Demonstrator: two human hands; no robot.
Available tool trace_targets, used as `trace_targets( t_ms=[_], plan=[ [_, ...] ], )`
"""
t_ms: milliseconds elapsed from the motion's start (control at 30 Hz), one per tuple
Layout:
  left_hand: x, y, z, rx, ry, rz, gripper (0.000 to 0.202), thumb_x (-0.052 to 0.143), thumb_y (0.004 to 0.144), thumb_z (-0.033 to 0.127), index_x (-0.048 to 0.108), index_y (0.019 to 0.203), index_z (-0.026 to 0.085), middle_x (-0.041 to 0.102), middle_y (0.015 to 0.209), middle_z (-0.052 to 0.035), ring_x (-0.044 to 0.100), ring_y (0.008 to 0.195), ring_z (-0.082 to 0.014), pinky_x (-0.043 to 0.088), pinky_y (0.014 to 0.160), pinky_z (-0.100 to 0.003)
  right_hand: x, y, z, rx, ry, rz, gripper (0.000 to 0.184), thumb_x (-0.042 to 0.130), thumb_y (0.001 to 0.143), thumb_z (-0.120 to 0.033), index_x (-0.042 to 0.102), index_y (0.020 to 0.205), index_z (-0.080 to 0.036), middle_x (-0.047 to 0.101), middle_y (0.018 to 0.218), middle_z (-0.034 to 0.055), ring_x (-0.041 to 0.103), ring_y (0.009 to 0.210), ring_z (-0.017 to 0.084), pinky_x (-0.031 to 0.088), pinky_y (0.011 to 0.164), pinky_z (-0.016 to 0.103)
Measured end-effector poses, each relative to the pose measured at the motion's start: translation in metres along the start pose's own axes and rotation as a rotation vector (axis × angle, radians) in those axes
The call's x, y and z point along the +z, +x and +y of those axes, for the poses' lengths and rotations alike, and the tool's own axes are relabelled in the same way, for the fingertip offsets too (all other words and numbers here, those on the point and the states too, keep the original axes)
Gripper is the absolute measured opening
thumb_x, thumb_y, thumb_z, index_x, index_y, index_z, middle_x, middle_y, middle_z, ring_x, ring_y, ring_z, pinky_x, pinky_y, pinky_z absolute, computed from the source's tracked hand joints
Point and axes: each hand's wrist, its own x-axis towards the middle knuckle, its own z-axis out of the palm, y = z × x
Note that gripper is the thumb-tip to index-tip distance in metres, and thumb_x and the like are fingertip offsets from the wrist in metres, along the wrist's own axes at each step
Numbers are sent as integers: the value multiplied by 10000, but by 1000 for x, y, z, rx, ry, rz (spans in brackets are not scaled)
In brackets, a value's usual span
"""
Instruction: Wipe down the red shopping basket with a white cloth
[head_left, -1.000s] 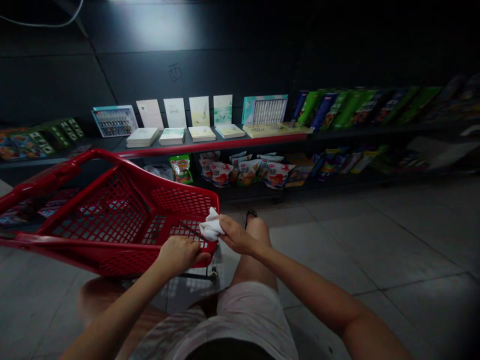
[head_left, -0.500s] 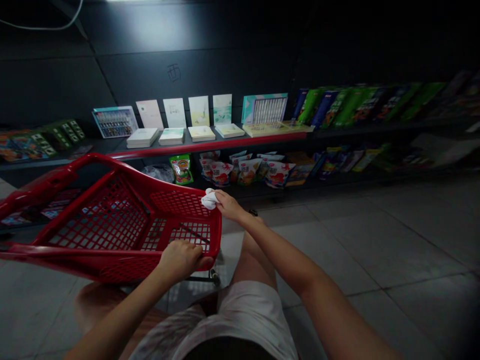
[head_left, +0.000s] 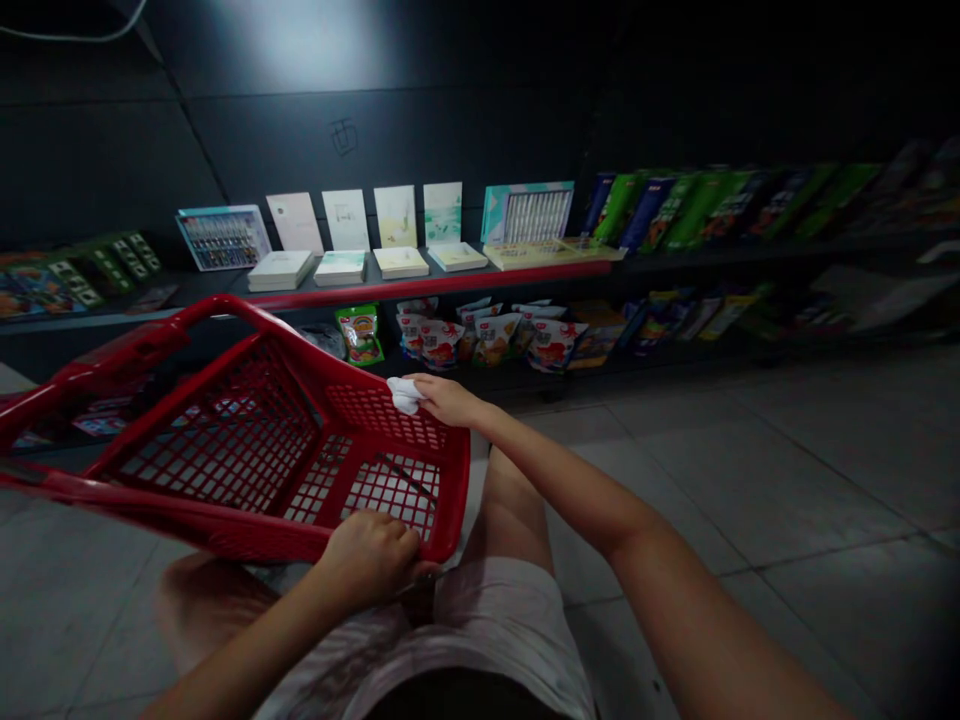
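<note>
A red plastic shopping cart (head_left: 465, 470) with a lattice basket stands in front of me, its handle towards the left. My left hand (head_left: 373, 555) is closed over the near rim, close to the front corner. On the far rim, my right hand (head_left: 448, 400) pinches a crumpled white cloth (head_left: 406, 395), which touches the top of the basket's far side. Through the basket's lattice floor a dark bar shows. The fingertips of my right hand are partly hidden by the cloth.
Behind the cart runs a dark shelf (head_left: 360, 296) with a red front edge. It bears white booklets (head_left: 401, 262), boxed sets (head_left: 529, 212) and green and blue packs (head_left: 686, 212). Snack bags (head_left: 495, 338) sit on the lower level. Grey floor tiles (head_left: 675, 430) stretch to the right.
The cart's front end has shifted slightly right and towards me, my left hand moving down with it. My right hand has slid the cloth a little left along the far rim.
</note>
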Motion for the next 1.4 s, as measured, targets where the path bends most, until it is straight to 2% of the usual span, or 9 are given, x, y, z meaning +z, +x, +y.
trace_targets(
  t_ms=[233,367,500,667,867,1033,1167,1267,1400],
  plan=[
    [1,-1,8,29,-8,31,422,521,834,566,610,686,181,664,626,-28,632,582,-197,379,517,-285,11,76,-41,6,-141,15,321,538,911,-327,555,1173,-144,570,1206,89,584,1043,190,502,891,388],
    [-2,-2,7,33,-10,21,409,532,833,554,614,691,179,657,610,-23,625,561,-183,369,505,-278,18,96,-49,9,-171,11,338,533,913,-346,541,1184,-144,572,1168,84,589,1001,183,517,852,386],
    [-1,-8,4,58,-13,31,414,535,825,568,606,687,184,655,613,-17,618,559,-182,379,509,-285,19,83,-43,20,-236,-26,238,431,940,-235,575,1095,-128,588,1094,107,588,866,160,484,756,293],
    [-4,-19,6,97,-50,8,485,443,851,616,599,685,187,646,606,-18,601,540,-177,390,521,-294,11,36,-37,21,-382,-62,224,420,906,-170,582,1058,-141,566,1103,99,580,903,159,449,766,243],
    [-16,-31,2,141,-137,-72,546,354,871,644,597,685,192,642,604,-20,587,543,-163,368,520,-295,-7,-22,-45,102,-433,-112,182,429,900,-179,577,1001,-147,566,1063,94,576,852,154,451,755,240],
    [-25,-41,-14,194,-215,-146,548,359,863,654,598,677,197,646,626,-26,585,571,-162,369,542,-303,-10,-44,-59,170,-504,-125,199,411,903,-160,579,1010,-154,569,1016,113,570,844,189,469,736,275],
    [-39,-49,-21,89,-262,-241,613,389,781,748,616,691,185,655,658,-55,614,619,-195,411,586,-318,-10,-47,-69,189,-482,-84,210,391,917,-166,581,1005,-158,562,1045,123,557,899,201,490,777,286],
    [-49,-52,-12,-41,-284,-288,712,422,704,807,636,941,171,686,771,-78,652,698,-248,464,641,-361,-9,-34,-68,156,-446,-40,210,394,916,-162,578,1015,-150,540,1129,128,529,1007,213,492,845,297],
    [-41,-43,18,-62,-319,-317,647,594,773,579,472,1261,173,693,1011,-105,677,845,-269,513,692,-366,-5,12,-50,156,-408,16,237,377,914,-149,568,1053,-139,506,1227,144,518,1062,228,501,862,336]
  ],
)
